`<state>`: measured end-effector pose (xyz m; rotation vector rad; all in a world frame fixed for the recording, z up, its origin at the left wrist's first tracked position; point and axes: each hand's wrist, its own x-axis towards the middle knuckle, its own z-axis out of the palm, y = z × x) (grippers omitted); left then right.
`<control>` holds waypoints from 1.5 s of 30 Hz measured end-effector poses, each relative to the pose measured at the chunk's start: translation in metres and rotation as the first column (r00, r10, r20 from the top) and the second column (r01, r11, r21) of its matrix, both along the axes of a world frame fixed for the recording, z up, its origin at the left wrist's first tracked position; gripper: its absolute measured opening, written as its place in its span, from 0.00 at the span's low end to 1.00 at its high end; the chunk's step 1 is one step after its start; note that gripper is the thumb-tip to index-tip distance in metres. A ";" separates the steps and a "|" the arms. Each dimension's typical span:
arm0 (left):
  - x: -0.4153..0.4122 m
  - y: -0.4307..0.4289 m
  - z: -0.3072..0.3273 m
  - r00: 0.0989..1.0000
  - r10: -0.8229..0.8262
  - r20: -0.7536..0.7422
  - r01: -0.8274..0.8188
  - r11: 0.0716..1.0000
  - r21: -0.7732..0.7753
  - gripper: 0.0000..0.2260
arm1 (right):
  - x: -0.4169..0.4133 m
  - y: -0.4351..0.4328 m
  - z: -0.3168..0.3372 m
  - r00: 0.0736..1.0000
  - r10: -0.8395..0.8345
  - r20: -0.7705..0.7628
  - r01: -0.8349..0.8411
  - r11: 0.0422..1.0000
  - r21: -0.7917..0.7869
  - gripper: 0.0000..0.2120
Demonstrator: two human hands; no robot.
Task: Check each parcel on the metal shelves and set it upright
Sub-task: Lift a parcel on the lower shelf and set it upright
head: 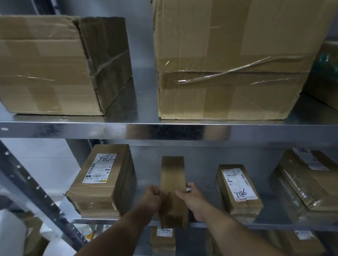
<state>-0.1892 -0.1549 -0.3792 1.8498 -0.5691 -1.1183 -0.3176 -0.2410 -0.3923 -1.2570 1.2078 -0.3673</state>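
Observation:
A narrow brown taped parcel (172, 176) stands on its thin edge in the middle of the lower metal shelf (273, 225). My left hand (152, 198) grips its left side and my right hand (190, 195) grips its right side near the front end. Left of it lies a labelled parcel (102, 181) marked 786. To the right lies a flatter labelled parcel (238, 189), also marked 786, label up. At the far right sits a plastic-wrapped parcel (308, 183).
Two large cardboard boxes, one at the left (48, 65) and one in the middle (229, 58), stand on the upper shelf (164, 131), with a third box (335, 77) at the right edge. More parcels (163, 241) sit on the shelf below. A perforated upright post (30, 180) slants at the left.

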 end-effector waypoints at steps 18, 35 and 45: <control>-0.006 -0.017 -0.011 0.958 -0.096 0.269 0.038 0.977 0.211 0.04 | 0.016 -0.001 -0.019 0.960 -0.010 -0.281 -0.050 0.978 -0.204 0.18; -0.003 0.010 -0.001 0.842 0.242 -0.482 -0.241 0.968 0.064 0.20 | -0.007 0.001 -0.016 0.954 -0.162 0.253 0.105 0.968 0.226 0.25; 0.007 0.004 0.008 0.925 0.145 -0.352 -0.179 0.982 -0.066 0.20 | -0.003 0.000 -0.032 0.995 -0.098 0.016 0.099 0.985 -0.142 0.11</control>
